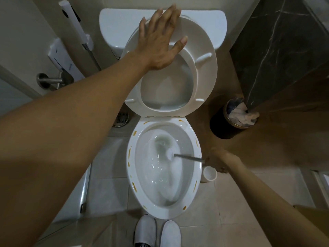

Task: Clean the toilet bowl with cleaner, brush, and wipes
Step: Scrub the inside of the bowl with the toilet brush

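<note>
Tiled floor (pixel 229 202) bears toilet (pixel 131 175), bin (pixel 224 125), holder (pixel 210 174).

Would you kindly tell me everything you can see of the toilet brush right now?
The toilet brush has a thin, grey, metal-looking handle and a white head. The head is down inside the toilet bowl, at the right side of the churning water, and looks blurred. The handle runs out nearly level over the bowl's right rim to the right hand, which grips its outer end. A small white holder cup stands on the floor just below that hand, apart from the brush. Bristle detail cannot be made out.
</note>
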The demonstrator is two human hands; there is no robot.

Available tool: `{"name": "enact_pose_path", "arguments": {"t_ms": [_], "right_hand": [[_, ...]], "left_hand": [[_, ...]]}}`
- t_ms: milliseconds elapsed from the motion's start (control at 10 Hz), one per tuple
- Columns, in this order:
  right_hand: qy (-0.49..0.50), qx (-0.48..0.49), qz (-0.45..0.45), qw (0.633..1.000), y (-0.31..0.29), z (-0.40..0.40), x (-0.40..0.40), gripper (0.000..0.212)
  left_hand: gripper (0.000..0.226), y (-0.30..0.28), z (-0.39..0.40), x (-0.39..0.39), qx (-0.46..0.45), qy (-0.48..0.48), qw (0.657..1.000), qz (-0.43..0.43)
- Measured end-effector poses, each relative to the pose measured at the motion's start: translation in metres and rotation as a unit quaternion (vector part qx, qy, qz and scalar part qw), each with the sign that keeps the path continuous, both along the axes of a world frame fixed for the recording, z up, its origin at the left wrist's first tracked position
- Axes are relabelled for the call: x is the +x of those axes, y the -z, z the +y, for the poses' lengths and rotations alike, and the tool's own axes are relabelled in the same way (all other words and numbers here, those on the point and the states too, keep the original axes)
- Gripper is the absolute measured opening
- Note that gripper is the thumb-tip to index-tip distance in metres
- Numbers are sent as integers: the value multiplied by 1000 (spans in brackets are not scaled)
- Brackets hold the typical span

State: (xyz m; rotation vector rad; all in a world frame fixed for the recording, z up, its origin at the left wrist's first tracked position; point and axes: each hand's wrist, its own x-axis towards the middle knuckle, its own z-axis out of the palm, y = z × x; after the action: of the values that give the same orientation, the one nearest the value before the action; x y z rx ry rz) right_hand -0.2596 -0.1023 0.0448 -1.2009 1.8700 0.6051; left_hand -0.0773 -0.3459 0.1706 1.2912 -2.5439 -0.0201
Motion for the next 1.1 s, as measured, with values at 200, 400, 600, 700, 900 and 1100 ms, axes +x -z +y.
{"name": "enact_pose_path", "arguments": {"t_ms": [200, 400, 600, 700, 900, 1100], "right_hand": [[-27, -58, 24, 998, 32, -5, 15, 34], [-98, -2, 11, 995, 26, -19, 14, 37], [-61, -58, 42, 996, 35, -23, 20, 31], [-41, -62, 41, 996, 33, -28, 18, 32], [-23, -117, 34, 992, 38, -30, 46, 30], [-25, -99, 8, 995, 40, -23, 55, 33]], "left_hand": [[71, 0, -1, 1, 0, 3, 1000, -1], [71, 2, -1, 0, -1, 3, 1000, 2], [71, 2, -2, 0, -1, 2, 1000, 2], [71, 2, -1, 0, -5, 1, 1000, 1], [71, 2, 0, -1, -7, 0, 1000, 1], [70, 1, 1, -1, -2, -4, 1000, 2]]}}
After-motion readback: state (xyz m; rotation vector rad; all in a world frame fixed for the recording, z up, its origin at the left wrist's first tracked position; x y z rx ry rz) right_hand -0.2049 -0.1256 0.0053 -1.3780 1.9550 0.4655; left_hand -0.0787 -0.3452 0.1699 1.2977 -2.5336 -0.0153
